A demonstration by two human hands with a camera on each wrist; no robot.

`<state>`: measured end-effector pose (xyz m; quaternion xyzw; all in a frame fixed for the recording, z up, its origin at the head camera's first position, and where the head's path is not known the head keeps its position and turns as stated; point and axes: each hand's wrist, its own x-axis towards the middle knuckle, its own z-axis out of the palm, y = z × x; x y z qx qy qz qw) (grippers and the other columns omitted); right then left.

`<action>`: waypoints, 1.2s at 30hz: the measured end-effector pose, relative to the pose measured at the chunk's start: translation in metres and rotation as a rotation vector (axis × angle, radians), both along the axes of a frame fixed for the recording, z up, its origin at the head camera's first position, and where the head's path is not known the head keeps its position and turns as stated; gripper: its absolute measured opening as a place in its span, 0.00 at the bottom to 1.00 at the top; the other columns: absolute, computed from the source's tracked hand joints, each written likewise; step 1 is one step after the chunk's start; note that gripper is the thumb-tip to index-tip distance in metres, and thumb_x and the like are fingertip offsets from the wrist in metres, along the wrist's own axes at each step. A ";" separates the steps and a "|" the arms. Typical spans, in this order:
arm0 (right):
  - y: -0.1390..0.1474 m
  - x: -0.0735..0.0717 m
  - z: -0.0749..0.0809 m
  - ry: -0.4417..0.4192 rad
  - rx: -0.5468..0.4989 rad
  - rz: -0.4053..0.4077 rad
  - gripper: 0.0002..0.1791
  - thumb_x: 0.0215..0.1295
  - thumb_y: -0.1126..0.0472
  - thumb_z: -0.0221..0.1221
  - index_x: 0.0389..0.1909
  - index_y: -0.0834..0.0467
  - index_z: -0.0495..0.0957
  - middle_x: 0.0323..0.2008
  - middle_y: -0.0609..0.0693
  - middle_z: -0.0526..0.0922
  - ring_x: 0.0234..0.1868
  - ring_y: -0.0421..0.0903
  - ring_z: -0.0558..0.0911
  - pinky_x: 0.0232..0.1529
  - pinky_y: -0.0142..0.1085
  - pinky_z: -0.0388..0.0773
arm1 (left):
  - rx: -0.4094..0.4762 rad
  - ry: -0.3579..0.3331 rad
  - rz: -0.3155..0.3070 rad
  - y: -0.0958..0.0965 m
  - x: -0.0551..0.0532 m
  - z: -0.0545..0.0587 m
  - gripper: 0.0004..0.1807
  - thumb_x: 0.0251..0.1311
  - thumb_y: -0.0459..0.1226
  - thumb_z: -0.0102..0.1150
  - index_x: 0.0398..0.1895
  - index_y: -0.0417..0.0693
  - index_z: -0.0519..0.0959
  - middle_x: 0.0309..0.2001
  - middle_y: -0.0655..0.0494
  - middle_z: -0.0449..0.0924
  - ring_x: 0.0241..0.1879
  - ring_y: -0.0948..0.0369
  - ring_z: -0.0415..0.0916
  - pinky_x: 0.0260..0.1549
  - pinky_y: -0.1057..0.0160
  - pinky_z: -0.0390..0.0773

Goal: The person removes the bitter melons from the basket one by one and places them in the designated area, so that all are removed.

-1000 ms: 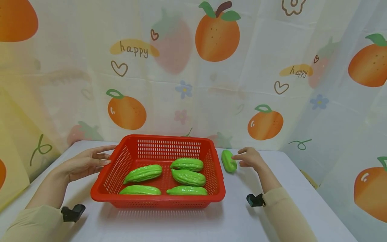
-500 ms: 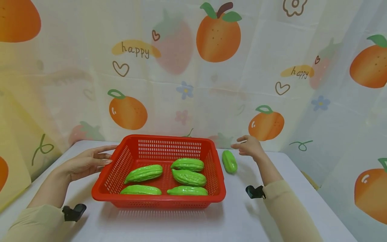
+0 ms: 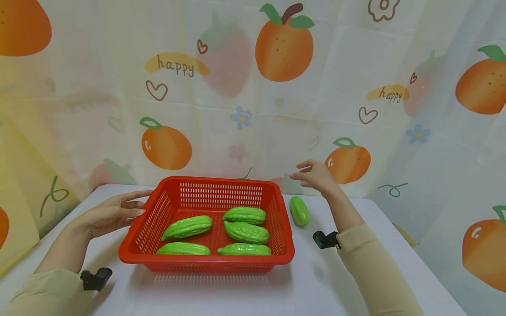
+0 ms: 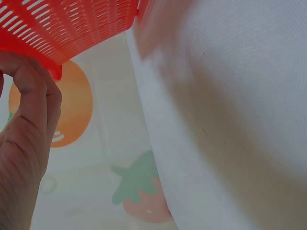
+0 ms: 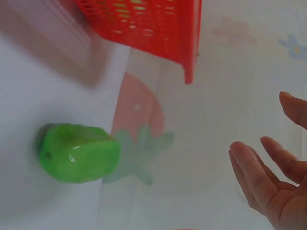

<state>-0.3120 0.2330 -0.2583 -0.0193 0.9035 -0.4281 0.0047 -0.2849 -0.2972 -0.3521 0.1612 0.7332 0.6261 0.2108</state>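
Note:
A red plastic basket [image 3: 205,259] stands on the table, holding several glossy green bitter melons [image 3: 247,232]. My left hand [image 3: 112,213] grips the basket's left rim; in the left wrist view its bent fingers [image 4: 33,91] meet the red edge. Another bitter melon [image 3: 299,211], smooth-looking and shiny, lies on the table just right of the basket. It also shows in the right wrist view, where the bitter melon [image 5: 79,152] is apart from everything. Above and behind it, my right hand [image 3: 316,176] hangs in the air with loosely bent fingers and holds nothing.
A white cloth covers the table [image 3: 221,298]. Close behind its far edge hangs a fruit-printed curtain [image 3: 276,131], which also runs along both sides. Black wrist cameras [image 3: 326,239] sit at both cuffs.
My right hand has lifted off the bitter melon outside the basket, rising and then drifting left. That bitter melon stays in about the same spot. The left hand and basket hold still.

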 end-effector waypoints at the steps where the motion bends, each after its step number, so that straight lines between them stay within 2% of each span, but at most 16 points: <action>1: -0.003 0.000 0.002 0.004 0.003 0.004 0.32 0.65 0.53 0.63 0.66 0.62 0.68 0.65 0.65 0.74 0.60 0.59 0.80 0.59 0.45 0.80 | -0.002 -0.001 0.002 0.000 0.000 0.000 0.26 0.72 0.32 0.49 0.67 0.67 0.65 0.47 0.62 0.80 0.47 0.65 0.81 0.48 0.64 0.85; 9: -0.027 -0.003 0.015 0.049 -0.021 0.021 0.30 0.62 0.53 0.66 0.63 0.58 0.71 0.63 0.62 0.77 0.56 0.58 0.83 0.57 0.45 0.82 | -0.020 -0.004 0.016 0.000 0.000 0.000 0.27 0.71 0.33 0.50 0.69 0.64 0.62 0.47 0.62 0.80 0.47 0.65 0.81 0.48 0.64 0.85; 17: -0.060 -0.003 0.023 0.080 -0.066 0.081 0.28 0.61 0.55 0.67 0.61 0.58 0.74 0.61 0.61 0.78 0.56 0.57 0.83 0.55 0.46 0.83 | 0.001 -0.004 -0.005 0.000 0.000 -0.001 0.25 0.72 0.33 0.49 0.67 0.68 0.65 0.47 0.62 0.80 0.47 0.65 0.81 0.48 0.65 0.85; 25: -0.087 -0.007 0.022 0.098 -0.118 0.197 0.27 0.61 0.56 0.67 0.61 0.56 0.75 0.61 0.59 0.78 0.56 0.55 0.83 0.57 0.45 0.82 | 0.003 -0.004 -0.010 0.000 0.000 0.000 0.25 0.73 0.33 0.48 0.66 0.69 0.65 0.46 0.61 0.80 0.47 0.65 0.81 0.48 0.65 0.85; 36: -0.121 -0.012 0.008 0.121 -0.158 0.384 0.26 0.59 0.61 0.67 0.59 0.57 0.76 0.59 0.58 0.80 0.60 0.56 0.80 0.56 0.44 0.82 | 0.010 -0.013 -0.013 0.000 0.000 0.000 0.25 0.73 0.33 0.47 0.67 0.67 0.64 0.47 0.61 0.80 0.47 0.65 0.81 0.48 0.65 0.84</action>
